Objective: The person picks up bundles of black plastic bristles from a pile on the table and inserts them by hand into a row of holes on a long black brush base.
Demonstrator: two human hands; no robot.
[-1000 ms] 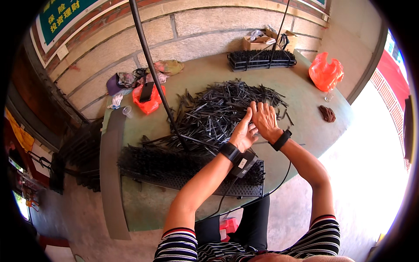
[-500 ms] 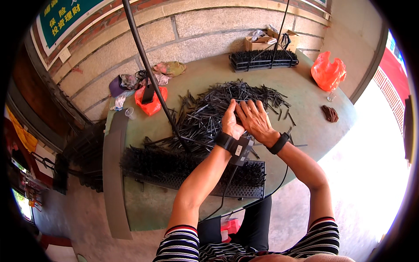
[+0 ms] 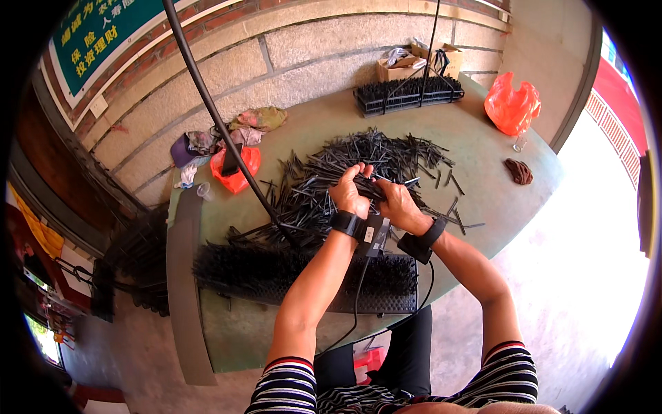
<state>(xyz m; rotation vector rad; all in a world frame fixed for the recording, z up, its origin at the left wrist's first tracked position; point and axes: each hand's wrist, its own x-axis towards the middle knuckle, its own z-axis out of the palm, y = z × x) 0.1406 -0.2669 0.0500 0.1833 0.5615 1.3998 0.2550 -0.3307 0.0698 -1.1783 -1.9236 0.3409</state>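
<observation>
A loose heap of thin black plastic strips (image 3: 310, 181) is spread over the middle of the green table. Above its near side, my left hand (image 3: 352, 199) curls around a bunch of black strips (image 3: 369, 186), thumb and fingertips showing on top. Close beside it, my right hand (image 3: 402, 208) is closed on the right end of the same bunch, knuckles up. Both wrists wear black bands with small boxes and cables. Just below my hands lies a black perforated tray (image 3: 376, 302) packed with upright black bristles.
A black pole (image 3: 207, 96) slants down to the heap's left side. Behind are a second bristle-filled rack (image 3: 407, 95), cardboard boxes (image 3: 400, 69) and a red bag (image 3: 512, 103). Brown cord (image 3: 518, 171) lies right; a phone on another red bag (image 3: 243, 178) lies left.
My hands were held flatter, with fingers stretched over the heap. Now they are curled around a bunch of black strips, and the right hand has turned knuckles up and moved slightly lower.
</observation>
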